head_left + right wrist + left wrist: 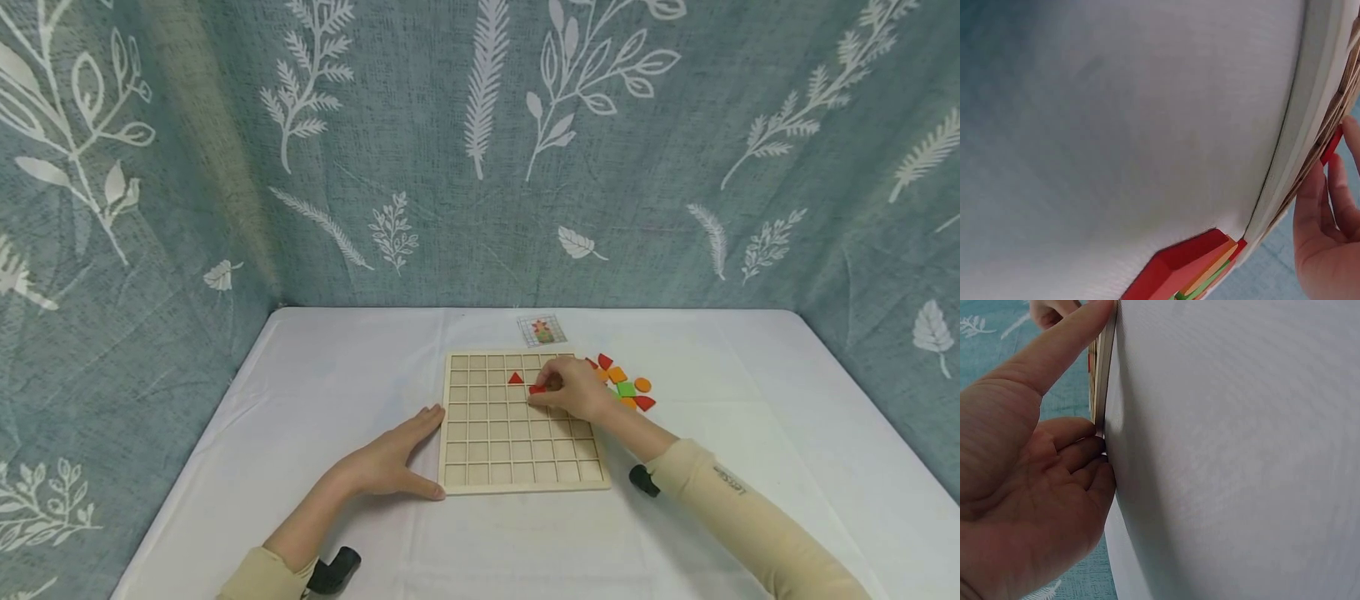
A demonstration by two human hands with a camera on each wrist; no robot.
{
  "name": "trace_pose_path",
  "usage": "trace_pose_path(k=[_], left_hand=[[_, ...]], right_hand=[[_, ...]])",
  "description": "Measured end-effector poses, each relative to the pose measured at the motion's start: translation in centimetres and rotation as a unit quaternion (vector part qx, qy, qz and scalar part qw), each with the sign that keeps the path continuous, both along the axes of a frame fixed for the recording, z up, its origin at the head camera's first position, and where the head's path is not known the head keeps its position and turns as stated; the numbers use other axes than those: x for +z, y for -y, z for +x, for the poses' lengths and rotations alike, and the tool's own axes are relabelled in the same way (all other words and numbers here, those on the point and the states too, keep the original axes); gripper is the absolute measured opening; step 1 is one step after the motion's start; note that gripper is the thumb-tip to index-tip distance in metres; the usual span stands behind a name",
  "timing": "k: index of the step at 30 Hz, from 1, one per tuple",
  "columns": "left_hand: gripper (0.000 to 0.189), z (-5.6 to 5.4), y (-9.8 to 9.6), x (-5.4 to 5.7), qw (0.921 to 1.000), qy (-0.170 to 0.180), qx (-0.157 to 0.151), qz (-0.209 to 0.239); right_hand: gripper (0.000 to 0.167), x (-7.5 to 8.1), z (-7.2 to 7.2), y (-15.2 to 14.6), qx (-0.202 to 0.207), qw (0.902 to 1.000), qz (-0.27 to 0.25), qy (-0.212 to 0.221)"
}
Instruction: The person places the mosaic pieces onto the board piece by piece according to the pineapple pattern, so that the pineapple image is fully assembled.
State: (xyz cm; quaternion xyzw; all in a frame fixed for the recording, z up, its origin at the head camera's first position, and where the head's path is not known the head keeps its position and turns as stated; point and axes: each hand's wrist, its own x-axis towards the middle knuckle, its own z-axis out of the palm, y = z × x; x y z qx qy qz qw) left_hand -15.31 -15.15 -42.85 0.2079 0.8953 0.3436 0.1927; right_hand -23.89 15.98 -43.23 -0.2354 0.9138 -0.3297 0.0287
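Observation:
A square wooden grid board (498, 433) lies on the white table, with a red triangle (515, 378) in one of its upper cells. My left hand (390, 458) rests at the board's left edge, thumb and fingers spread along the frame. Over the upper right of the grid, my right hand (573, 390) pinches a small red piece (536, 389) between thumb and fingertips. The right wrist view shows this red piece (1332, 144) right at the board's surface; the fingers hide part of its outline.
Right of the board lie loose pieces, among them an orange circle (642, 385), a green square (626, 389) and several red and orange ones. A picture card (542, 330) lies behind the board. Patterned blue-green curtain (420, 150) hangs behind the table.

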Motion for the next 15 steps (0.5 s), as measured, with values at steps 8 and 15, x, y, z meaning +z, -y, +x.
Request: trace_pose_path(k=[8, 15], left_hand=[[0.113, -0.24, 0.24, 0.32, 1.0, 0.001, -0.004, -0.001], [0.114, -0.37, 0.29, 0.39, 1.0, 0.009, -0.003, 0.003]], right_hand=[[0.015, 0.09, -0.06, 0.44, -0.007, 0.9997, -0.021, 0.011], [0.017, -0.04, -0.44, 0.71, -0.005, 0.9998, -0.018, 0.007]])
